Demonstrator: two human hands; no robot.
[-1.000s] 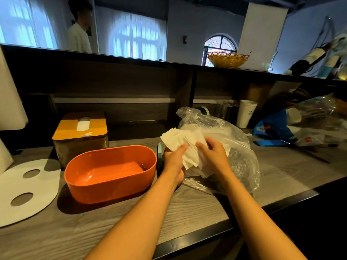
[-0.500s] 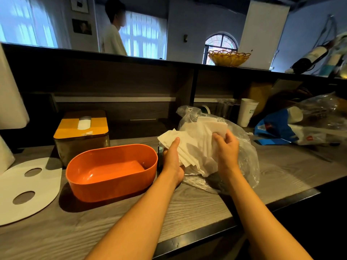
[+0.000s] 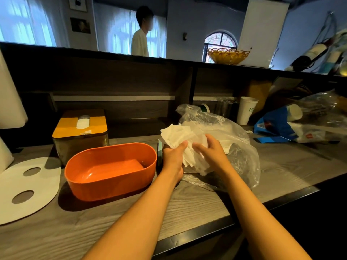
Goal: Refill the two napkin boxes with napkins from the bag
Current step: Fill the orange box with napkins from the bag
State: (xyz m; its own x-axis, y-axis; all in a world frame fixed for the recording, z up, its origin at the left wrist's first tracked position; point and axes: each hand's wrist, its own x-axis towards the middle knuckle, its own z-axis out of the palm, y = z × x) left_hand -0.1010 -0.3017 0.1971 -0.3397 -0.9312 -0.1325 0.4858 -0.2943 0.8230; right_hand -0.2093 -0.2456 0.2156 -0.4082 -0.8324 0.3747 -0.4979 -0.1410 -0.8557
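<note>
My left hand (image 3: pixel 173 157) grips a fanned stack of white napkins (image 3: pixel 179 135) in front of the clear plastic bag (image 3: pixel 231 128), thumb on top of the stack. My right hand (image 3: pixel 210 149) is against the napkins from the right, fingers curled on the sheets. An open orange oval napkin box (image 3: pixel 110 169) with nothing inside stands just left of my left hand. Behind it stands a box with a yellow lid (image 3: pixel 79 126), a white napkin showing in its slot.
A white lid with two holes (image 3: pixel 26 186) lies at the left. A paper cup (image 3: pixel 247 109) and blue-and-clear bags (image 3: pixel 293 126) are at the back right. A dark flat object (image 3: pixel 159 154) stands between the orange box and my hand. A person stands beyond the counter.
My right hand came back down from the top of the bag to the napkin stack in my left hand. The person behind the counter walked to the right.
</note>
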